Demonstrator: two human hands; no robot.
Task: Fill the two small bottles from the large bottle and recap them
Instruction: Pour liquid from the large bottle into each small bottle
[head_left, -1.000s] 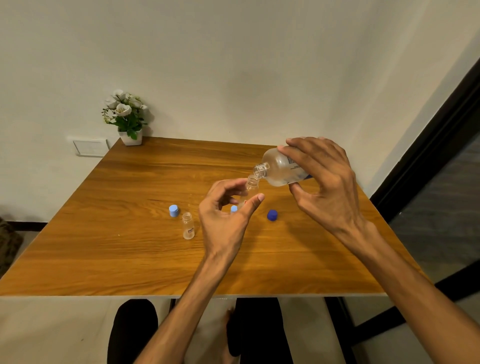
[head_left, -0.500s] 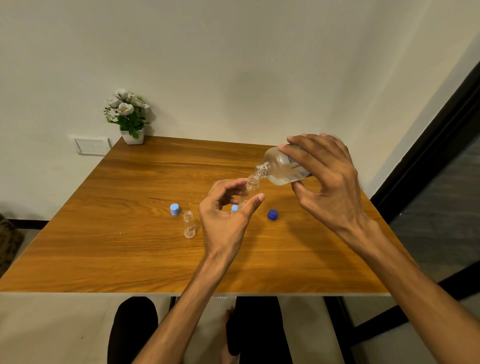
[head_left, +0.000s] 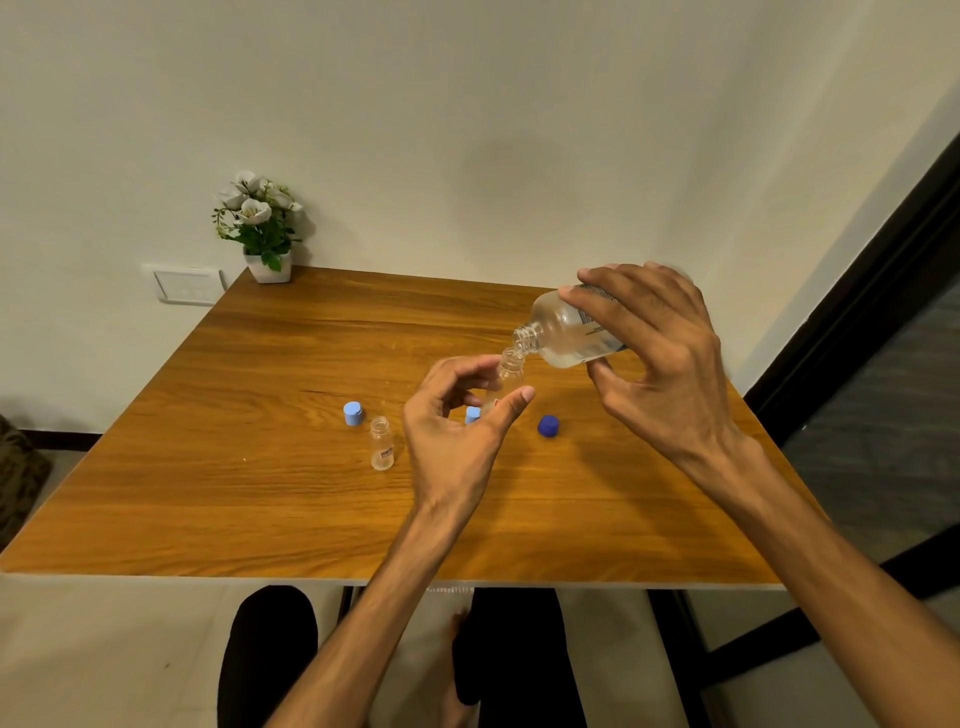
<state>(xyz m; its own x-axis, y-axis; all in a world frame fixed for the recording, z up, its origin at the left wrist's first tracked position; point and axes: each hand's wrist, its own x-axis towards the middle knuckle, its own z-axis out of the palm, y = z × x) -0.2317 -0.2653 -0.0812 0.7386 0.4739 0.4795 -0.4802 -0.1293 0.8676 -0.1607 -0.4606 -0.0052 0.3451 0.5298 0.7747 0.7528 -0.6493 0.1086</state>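
Note:
My right hand (head_left: 657, 364) grips the large clear bottle (head_left: 563, 332), tipped on its side with its open mouth down-left, right over the neck of a small clear bottle (head_left: 506, 376). My left hand (head_left: 457, 431) holds that small bottle above the table between thumb and fingers. A second small bottle (head_left: 382, 444) stands uncapped on the wooden table (head_left: 260, 493). One light blue cap (head_left: 352, 413) lies left of it, another light blue cap (head_left: 471, 414) shows behind my left hand. A dark blue cap (head_left: 548, 426) lies to the right.
A small white pot of white flowers (head_left: 260, 228) stands at the table's far left corner against the wall. A wall socket plate (head_left: 187, 286) is left of it. A dark door frame (head_left: 857, 291) runs along the right. My legs show under the near edge.
My right hand has tilted the large bottle a little steeper, its rear end rising. My left hand and the small bottle have stayed in place.

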